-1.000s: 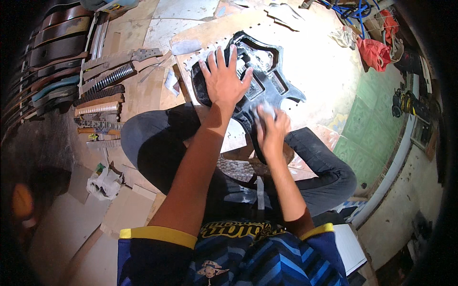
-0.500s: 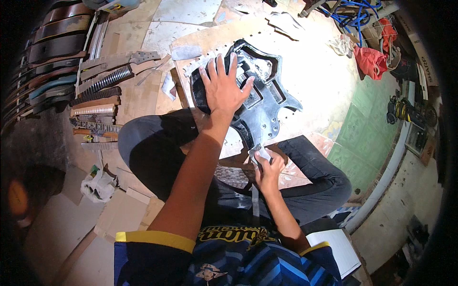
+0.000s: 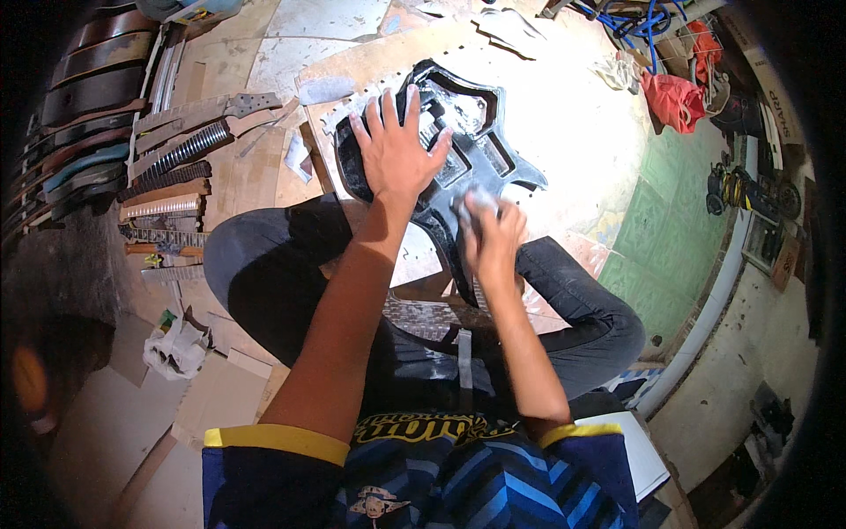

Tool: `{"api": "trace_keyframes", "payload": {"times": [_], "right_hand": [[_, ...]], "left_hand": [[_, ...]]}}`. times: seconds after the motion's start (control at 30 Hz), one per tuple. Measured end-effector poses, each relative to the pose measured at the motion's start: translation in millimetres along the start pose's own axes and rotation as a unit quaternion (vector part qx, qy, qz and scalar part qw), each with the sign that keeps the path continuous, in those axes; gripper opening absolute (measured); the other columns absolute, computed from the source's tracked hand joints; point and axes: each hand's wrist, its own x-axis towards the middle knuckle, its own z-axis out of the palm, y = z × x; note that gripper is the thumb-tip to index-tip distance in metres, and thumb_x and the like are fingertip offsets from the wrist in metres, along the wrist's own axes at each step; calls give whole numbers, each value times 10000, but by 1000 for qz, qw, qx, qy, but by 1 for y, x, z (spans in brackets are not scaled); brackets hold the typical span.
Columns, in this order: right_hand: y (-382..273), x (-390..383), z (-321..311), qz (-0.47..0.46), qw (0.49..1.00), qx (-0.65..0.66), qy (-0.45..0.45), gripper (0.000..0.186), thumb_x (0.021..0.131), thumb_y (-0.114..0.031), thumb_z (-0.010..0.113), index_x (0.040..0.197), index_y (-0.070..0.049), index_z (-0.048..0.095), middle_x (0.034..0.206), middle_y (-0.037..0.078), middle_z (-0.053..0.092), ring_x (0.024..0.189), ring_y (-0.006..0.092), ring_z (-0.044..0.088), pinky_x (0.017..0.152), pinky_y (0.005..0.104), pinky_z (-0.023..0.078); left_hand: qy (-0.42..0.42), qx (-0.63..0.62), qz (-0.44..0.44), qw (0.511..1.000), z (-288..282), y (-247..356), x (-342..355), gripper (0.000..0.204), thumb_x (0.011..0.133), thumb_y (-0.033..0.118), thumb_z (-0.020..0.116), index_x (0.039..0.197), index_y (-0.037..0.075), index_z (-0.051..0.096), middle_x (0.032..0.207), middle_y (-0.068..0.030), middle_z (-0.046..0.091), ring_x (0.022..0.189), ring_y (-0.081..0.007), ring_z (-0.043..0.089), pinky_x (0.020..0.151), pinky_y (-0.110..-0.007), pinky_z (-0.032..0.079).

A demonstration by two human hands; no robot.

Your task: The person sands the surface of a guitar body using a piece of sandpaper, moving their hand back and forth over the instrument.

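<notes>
- Fingers of our left hand lie spread flat on the dark guitar body; those of our right hand curl around a small pale pad at its lower edge.
- We judge the body stiff, fairly heavy and dust-slick (it rests on a board over our lap), best held by its rim.

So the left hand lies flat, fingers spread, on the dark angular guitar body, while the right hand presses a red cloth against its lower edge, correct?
Not quite. In the head view the right hand presses a small pale grey pad, not a red cloth, against the lower edge. The left hand does lie flat, fingers spread, on the dark angular guitar body.
</notes>
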Motion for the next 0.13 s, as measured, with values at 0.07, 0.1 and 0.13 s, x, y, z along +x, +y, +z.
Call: {"api": "trace_keyframes", "payload": {"times": [0.07, 0.1, 0.13], "right_hand": [[1, -7, 2, -2, 1000, -24, 0, 488, 817, -104, 801, 1268, -261, 705, 1300, 226, 578, 1216, 440, 520, 1014, 556, 379], [9, -20, 6, -4, 999, -51, 2, 488, 817, -118, 807, 1274, -253, 706, 1316, 229, 577, 1230, 444, 518, 1029, 555, 381], [8, -15, 7, -8, 999, -50, 3, 488, 817, -118, 807, 1274, -253, 706, 1316, 229, 577, 1230, 444, 518, 1029, 555, 381]], "left_hand": [[-3, 11, 4, 1000, 1, -3, 0, 796, 916, 642, 574, 1556, 176, 489, 1551, -220, 461, 1462, -425, 366, 1230, -641, 188], [-5, 19, 8, 1000, 1, -4, -1, 791, 918, 642, 573, 1555, 179, 492, 1554, -215, 461, 1462, -427, 366, 1230, -640, 189], [-2, 20, 7, 1000, 0, -5, 3, 791, 918, 642, 573, 1555, 179, 492, 1554, -215, 461, 1462, -427, 366, 1230, -640, 189]]}}
